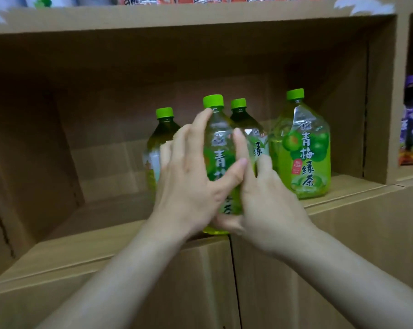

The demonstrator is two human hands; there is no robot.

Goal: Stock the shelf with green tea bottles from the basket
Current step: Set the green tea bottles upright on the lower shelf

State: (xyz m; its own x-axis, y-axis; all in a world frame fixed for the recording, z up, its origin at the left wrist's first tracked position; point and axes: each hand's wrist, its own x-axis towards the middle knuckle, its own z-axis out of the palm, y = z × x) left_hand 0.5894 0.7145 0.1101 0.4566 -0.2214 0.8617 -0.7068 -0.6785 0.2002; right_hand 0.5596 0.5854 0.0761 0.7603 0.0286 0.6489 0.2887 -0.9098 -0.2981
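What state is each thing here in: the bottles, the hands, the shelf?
Shelf: holds four bottles; left part bare.
Front bottle: upright, capped, at the front edge.
Left hand: grips the bottle's left side.
Right hand: grips its right side, low.
Right bottle: upright, capped, untouched.
Rear left bottle: upright, capped.
Rear middle bottle: upright, capped.

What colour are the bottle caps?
Bright green; the head view shows it best, on the rightmost cap.
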